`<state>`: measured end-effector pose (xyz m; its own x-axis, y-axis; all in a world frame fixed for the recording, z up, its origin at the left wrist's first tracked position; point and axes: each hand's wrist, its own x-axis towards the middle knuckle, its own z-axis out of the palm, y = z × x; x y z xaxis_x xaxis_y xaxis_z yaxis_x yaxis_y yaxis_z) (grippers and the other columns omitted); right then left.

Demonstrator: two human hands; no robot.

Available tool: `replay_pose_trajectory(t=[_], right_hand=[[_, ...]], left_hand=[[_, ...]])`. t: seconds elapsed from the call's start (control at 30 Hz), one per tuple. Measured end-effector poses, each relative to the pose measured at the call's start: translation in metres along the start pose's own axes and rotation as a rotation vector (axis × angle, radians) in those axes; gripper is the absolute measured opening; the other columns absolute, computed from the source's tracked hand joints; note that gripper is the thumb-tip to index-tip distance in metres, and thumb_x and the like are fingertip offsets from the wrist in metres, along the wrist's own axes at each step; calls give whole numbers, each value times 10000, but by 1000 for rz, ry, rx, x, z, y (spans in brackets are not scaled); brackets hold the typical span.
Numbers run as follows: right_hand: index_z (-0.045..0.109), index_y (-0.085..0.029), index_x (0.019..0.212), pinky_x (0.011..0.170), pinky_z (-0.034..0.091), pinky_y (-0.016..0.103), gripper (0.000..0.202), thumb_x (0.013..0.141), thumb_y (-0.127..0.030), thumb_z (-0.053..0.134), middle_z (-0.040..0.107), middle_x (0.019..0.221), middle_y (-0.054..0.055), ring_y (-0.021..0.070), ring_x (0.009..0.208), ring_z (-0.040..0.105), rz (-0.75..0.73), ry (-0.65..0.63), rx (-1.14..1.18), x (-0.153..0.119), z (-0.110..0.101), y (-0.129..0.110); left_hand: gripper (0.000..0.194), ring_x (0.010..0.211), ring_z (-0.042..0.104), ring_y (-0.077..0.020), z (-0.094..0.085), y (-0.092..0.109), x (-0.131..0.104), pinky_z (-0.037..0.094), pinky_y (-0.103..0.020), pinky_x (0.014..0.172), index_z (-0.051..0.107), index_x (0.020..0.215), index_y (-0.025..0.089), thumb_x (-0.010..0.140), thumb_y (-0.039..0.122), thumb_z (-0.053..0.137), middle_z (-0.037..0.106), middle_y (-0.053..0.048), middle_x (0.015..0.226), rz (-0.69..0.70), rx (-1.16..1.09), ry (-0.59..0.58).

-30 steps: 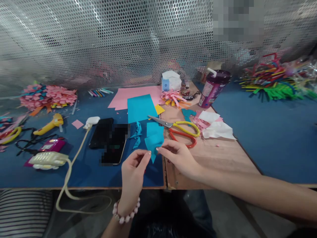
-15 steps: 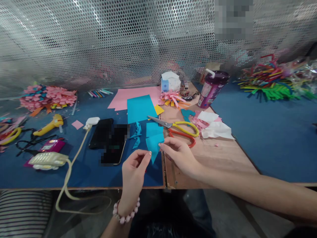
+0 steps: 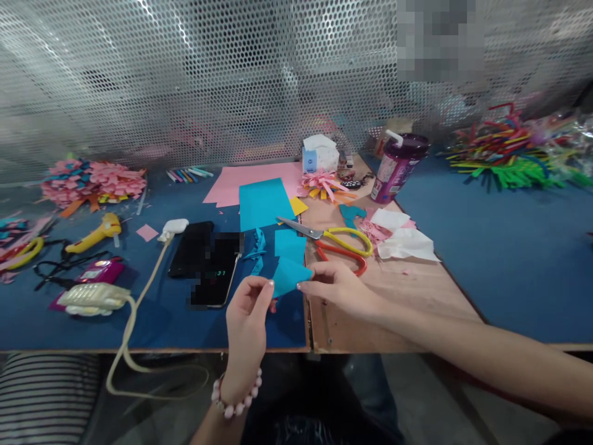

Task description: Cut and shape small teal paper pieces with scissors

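A small piece of blue paper (image 3: 290,278) is held up over the table's front part, between my two hands. My left hand (image 3: 250,306) pinches its left edge between thumb and finger. At its right corner, my right hand (image 3: 336,284) grips it the same way. Just beyond it lies another small blue paper square (image 3: 290,244). Folded blue paper pieces (image 3: 257,247) rest to the left of that square. Scissors (image 3: 317,233) with yellow and red handles lie slightly apart beyond my right hand.
Large blue (image 3: 266,203) and pink sheets (image 3: 227,183) lie further back. Two phones (image 3: 215,278) and a yellow glue gun (image 3: 95,233) are on the left, with a power strip (image 3: 95,298). A purple cup (image 3: 397,167) and crumpled tissue (image 3: 407,243) sit to the right.
The held blue paper has gone from a downward-pointing shape to a wider, flatter one, turned between my fingers. Both hands stay nearly in place.
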<state>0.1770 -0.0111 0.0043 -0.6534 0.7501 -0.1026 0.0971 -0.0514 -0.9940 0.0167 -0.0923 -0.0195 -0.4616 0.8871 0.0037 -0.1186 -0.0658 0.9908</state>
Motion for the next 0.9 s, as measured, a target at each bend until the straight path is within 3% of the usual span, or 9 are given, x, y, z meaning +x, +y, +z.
replay_pose_trajectory(t=[0.2, 0.3, 0.47, 0.5, 0.57, 0.63, 0.73, 0.9], right_hand=[[575, -143, 638, 470, 284, 213, 252, 765, -345, 656, 472, 560, -49, 59, 495, 388, -21, 7, -10, 0, -1, -1], [594, -150, 682, 462, 311, 218, 267, 792, -392, 622, 510, 578, -38, 70, 490, 408, -3, -25, -59, -3, 1, -4], [628, -172, 757, 573, 406, 250, 342, 883, -460, 493, 601, 689, 3, 120, 622, 522, -123, -177, -376, 0, -17, -11], [628, -178, 765, 594, 410, 260, 363, 899, -472, 463, 599, 694, 9, 132, 644, 528, -183, -104, -527, 4, -27, -11], [649, -169, 816, 715, 422, 317, 376, 896, -488, 467, 634, 820, 62, 184, 775, 555, -314, 165, -909, 12, -48, -7], [656, -129, 944, 835, 403, 388, 407, 867, -502, 512, 629, 995, 140, 270, 955, 535, -342, 296, -1259, 20, -67, 1], [661, -74, 960, 844, 406, 422, 442, 869, -481, 513, 609, 980, 187, 322, 975, 519, -256, 312, -1553, 27, -81, 14], [655, -51, 927, 828, 430, 411, 380, 879, -401, 515, 595, 941, 188, 322, 956, 534, -205, 311, -1621, 28, -74, 20]], left_hand=[[254, 683, 630, -150, 3, 5, 1, 522, -254, 576, 586, 962, 170, 790, 345, 653, 648, -25, 806, -52, -6, -79], [256, 685, 656, -169, 4, 5, 1, 559, -288, 621, 617, 914, 144, 750, 325, 697, 674, -40, 795, -71, 51, -132], [221, 694, 671, -183, 2, 4, 0, 575, -327, 688, 647, 839, 133, 748, 329, 696, 689, -50, 783, -65, 82, -112], [221, 700, 674, -186, 1, 4, 0, 573, -328, 692, 649, 835, 135, 746, 331, 697, 689, -49, 780, -65, 84, -108], [221, 705, 677, -187, 1, 4, 0, 569, -322, 698, 649, 829, 139, 746, 337, 698, 688, -45, 773, -64, 95, -110], [220, 689, 674, -176, 1, 4, 0, 559, -307, 701, 649, 828, 142, 748, 342, 697, 685, -39, 766, -60, 116, -116], [224, 663, 664, -157, 1, 3, 1, 544, -286, 702, 647, 839, 144, 756, 347, 690, 682, -35, 761, -49, 141, -115], [242, 676, 666, -159, 1, 3, 1, 538, -283, 705, 640, 870, 143, 763, 356, 682, 678, -40, 792, -44, 146, -120]])
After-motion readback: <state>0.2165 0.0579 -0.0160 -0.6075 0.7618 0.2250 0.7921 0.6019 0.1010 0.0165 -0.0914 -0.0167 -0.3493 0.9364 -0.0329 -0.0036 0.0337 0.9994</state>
